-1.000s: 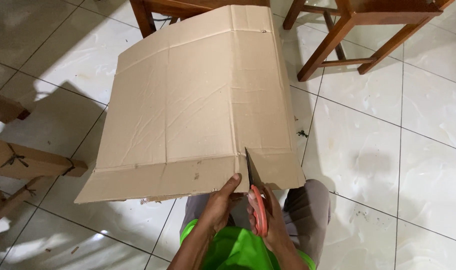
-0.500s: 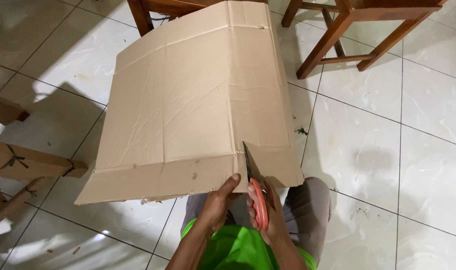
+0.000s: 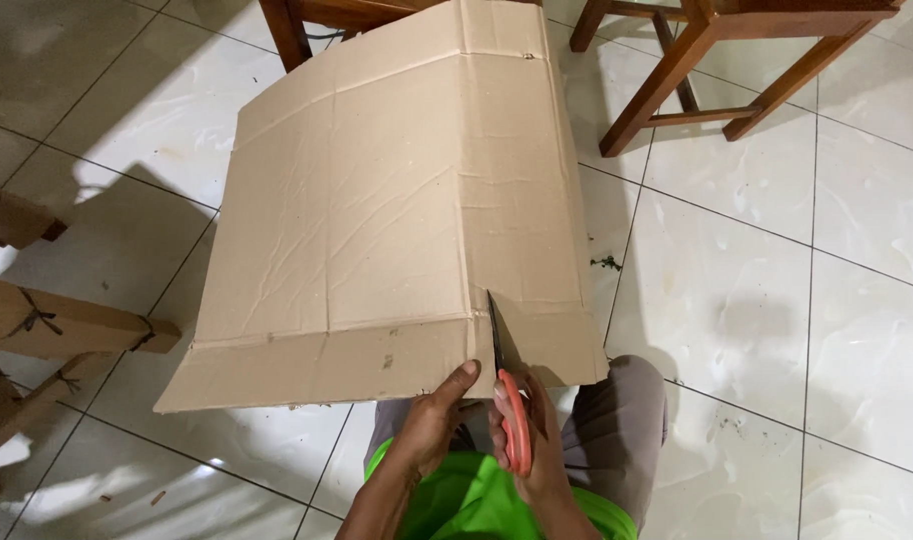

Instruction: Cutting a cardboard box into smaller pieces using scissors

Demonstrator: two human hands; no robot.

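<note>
Hands at the bottom edge of the frame, above a bright green shirt [image 3: 477, 505] and grey trousers [image 3: 617, 440]. Left hand [image 3: 432, 420] pinching the near edge of a large flattened cardboard sheet [image 3: 377, 230], thumb on top just left of the cut. Right hand [image 3: 537, 450] closed around the orange handles of a pair of scissors [image 3: 507, 400], dark blades pointing away and sunk into a slit in the near flap, tip reaching the fold line between flap and main panel. Cardboard propped over the knees and sloping away across the floor, creased lengthwise and crosswise, near flap split into a long left part and a short right part by the cut. Glossy white floor tiles [image 3: 797, 300] beneath, with small scraps scattered near the lower left. Rough pale wooden beams [image 3: 57, 320], tied with cord, at the left edge. Small dark speck on the tiles just right of the cardboard. Dark wooden chair legs [image 3: 697, 70] at the top right, another leg [image 3: 287, 30] at the top left, just beyond the far end of the sheet.
</note>
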